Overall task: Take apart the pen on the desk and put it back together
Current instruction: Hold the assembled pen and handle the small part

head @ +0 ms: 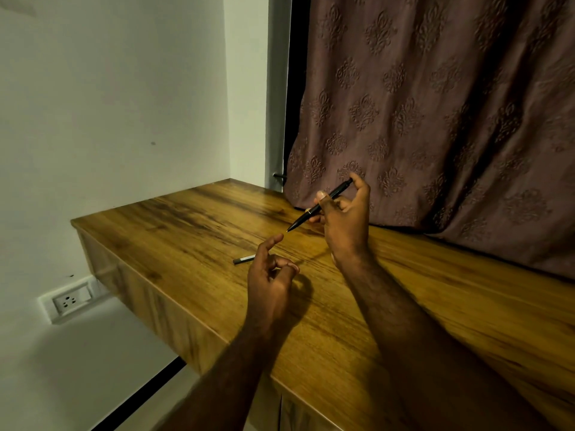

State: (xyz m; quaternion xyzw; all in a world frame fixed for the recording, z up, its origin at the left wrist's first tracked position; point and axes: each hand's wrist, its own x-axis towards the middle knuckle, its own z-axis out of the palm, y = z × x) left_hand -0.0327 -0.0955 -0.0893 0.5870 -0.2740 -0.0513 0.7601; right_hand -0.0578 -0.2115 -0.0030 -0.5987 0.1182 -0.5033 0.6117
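My right hand (345,219) holds a black pen (314,209) above the wooden desk (193,219), thumb on its middle and a finger at its back end. The pen slants down to the left, with a gold ring near the grip and its tip showing. My left hand (270,275) hovers lower left of the tip with loosely curled fingers and nothing in it. A short dark cap-like piece (244,259) lies flat on the desk, partly hidden behind my left hand.
A brown patterned curtain (435,119) hangs behind the desk on the right. A white wall stands to the left, with a socket (70,301) below the desk's left edge (140,293).
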